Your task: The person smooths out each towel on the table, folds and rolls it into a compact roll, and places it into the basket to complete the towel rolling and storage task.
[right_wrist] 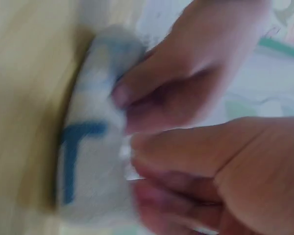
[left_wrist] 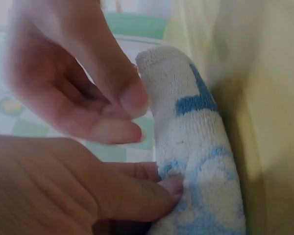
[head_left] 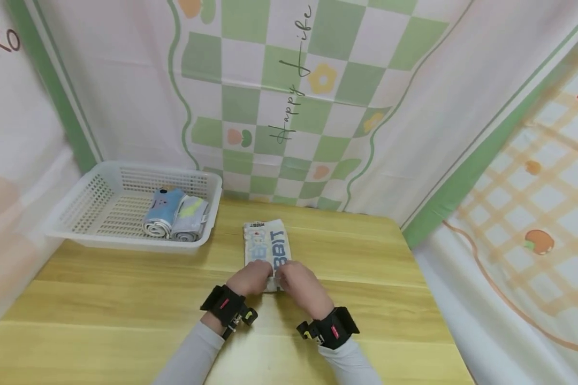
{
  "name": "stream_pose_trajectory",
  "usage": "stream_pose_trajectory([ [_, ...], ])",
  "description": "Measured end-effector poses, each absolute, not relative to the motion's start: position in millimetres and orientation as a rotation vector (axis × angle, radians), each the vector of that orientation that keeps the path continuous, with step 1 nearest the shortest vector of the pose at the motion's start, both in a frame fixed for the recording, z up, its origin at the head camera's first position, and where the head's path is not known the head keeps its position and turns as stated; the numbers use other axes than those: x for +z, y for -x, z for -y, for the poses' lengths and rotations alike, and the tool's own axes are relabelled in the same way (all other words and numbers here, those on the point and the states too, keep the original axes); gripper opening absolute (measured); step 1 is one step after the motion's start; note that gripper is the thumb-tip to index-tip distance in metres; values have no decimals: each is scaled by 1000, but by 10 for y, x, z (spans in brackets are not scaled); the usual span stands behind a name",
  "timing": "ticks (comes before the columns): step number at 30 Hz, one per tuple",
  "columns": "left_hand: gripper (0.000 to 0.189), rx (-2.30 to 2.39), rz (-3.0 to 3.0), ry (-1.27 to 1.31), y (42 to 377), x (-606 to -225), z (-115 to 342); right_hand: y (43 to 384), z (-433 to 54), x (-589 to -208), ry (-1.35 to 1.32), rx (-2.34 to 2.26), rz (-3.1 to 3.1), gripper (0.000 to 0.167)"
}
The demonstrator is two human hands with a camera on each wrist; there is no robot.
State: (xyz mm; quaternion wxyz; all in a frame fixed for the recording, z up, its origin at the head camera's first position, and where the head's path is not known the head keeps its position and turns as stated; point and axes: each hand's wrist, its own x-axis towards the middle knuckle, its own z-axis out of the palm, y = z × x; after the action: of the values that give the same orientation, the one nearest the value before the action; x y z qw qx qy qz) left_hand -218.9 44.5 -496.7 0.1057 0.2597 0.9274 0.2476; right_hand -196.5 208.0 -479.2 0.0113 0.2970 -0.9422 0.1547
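A folded white towel [head_left: 265,243] with blue lettering and light blue print lies on the wooden table, its near end between both hands. My left hand [head_left: 252,278] pinches its near edge; in the left wrist view the thumb [left_wrist: 169,191] presses on the printed face. My right hand [head_left: 304,286] is beside the other half of that edge. Its thumb and bent fingers stand slightly apart in the left wrist view, the fingertips close against the towel, nothing visible between them. The right wrist view is blurred, with the towel [right_wrist: 95,171] left of the fingers.
A white plastic basket [head_left: 125,241] stands at the back left of the table [head_left: 356,251]. Inside lie a blue rolled towel [head_left: 165,208] and a grey rolled towel [head_left: 191,216], side by side. A green-checked curtain [head_left: 289,107] hangs behind the table.
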Motion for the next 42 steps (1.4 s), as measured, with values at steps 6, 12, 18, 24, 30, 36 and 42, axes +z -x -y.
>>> stream_pose_trajectory([
  [6,24,863,-2639,-750,2212,-4955,-378,1876,-1982,-4858,-912,259,2900,25],
  [12,20,971,-2783,-854,2146,-4882,-303,1979,-2002,-5012,-883,160,2915,18],
  [18,27,917,-2803,-880,2085,-4877,-328,2131,-2077,-5002,-886,442,3156,10],
  [24,17,849,-2839,-884,2122,-4982,-323,2211,-2139,-4920,-945,662,3220,16],
  [30,20,902,-2682,-920,2288,-5075,-240,2034,-2023,-4763,-831,351,3021,13],
  [36,20,981,-2719,-911,2323,-5002,-198,2090,-1998,-4899,-823,230,2974,18],
  [42,17,941,-2811,-847,2205,-4883,-232,2269,-2143,-4957,-904,621,3127,15],
])
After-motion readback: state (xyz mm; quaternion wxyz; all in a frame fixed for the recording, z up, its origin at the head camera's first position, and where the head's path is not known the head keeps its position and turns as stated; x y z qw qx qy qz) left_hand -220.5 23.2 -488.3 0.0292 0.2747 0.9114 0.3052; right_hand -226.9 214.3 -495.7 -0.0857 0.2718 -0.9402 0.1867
